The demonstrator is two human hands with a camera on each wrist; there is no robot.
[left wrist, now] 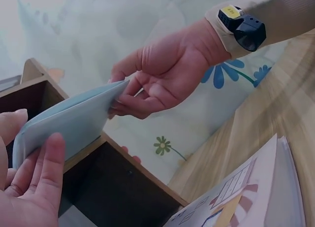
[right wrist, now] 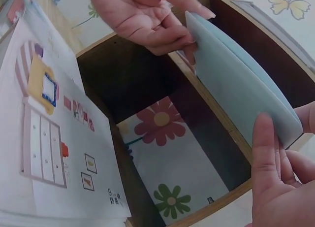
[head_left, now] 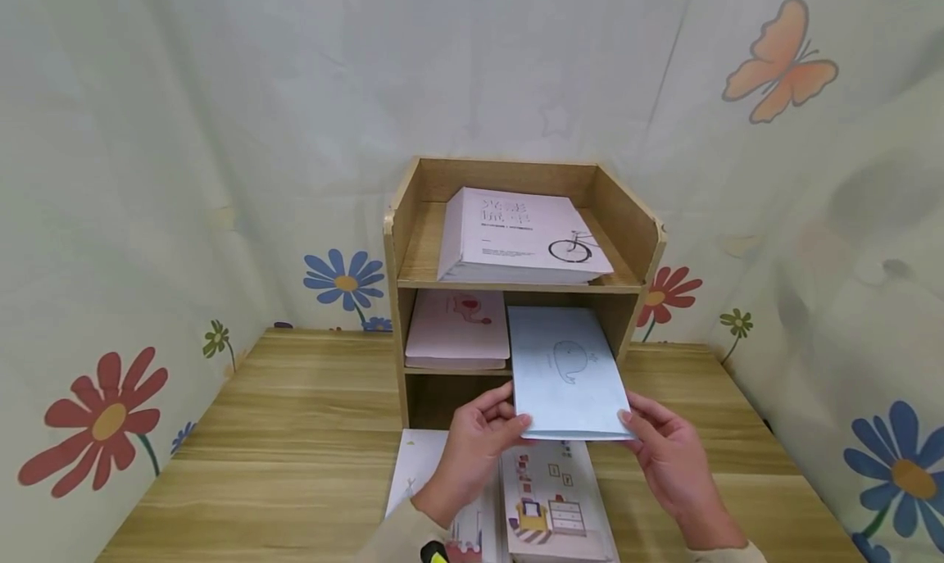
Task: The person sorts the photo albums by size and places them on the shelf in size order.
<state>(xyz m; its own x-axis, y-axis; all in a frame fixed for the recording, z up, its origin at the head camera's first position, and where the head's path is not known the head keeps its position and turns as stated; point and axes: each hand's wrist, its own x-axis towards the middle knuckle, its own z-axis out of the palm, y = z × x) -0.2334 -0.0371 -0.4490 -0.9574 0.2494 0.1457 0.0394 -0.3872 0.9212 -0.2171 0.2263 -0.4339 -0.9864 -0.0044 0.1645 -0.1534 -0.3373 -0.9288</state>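
Note:
A light blue notebook point(head_left: 546, 391) with a whale drawn on its cover is held level by both hands. My left hand point(head_left: 475, 444) pinches its near left corner, thumb on top and fingers below. The right hand point(head_left: 673, 460) grips the near right corner the same way. The notebook's far end reaches into the middle compartment of a wooden desk shelf point(head_left: 652, 256). Beside it, in that compartment's left half, lie pink notebooks point(head_left: 450, 333) with a red drawing. In the left wrist view the blue notebook point(left wrist: 74, 126) shows its pale underside and slightly parted pages.
Thick pink-white books point(head_left: 509, 227) with a bicycle drawing lie on the shelf's top tier. Below the hands, a book with a furniture picture point(head_left: 553, 506) and a white book point(head_left: 420, 456) lie side by side on the wooden table point(head_left: 295, 432). Flowered curtain point(head_left: 280, 137) surrounds the table.

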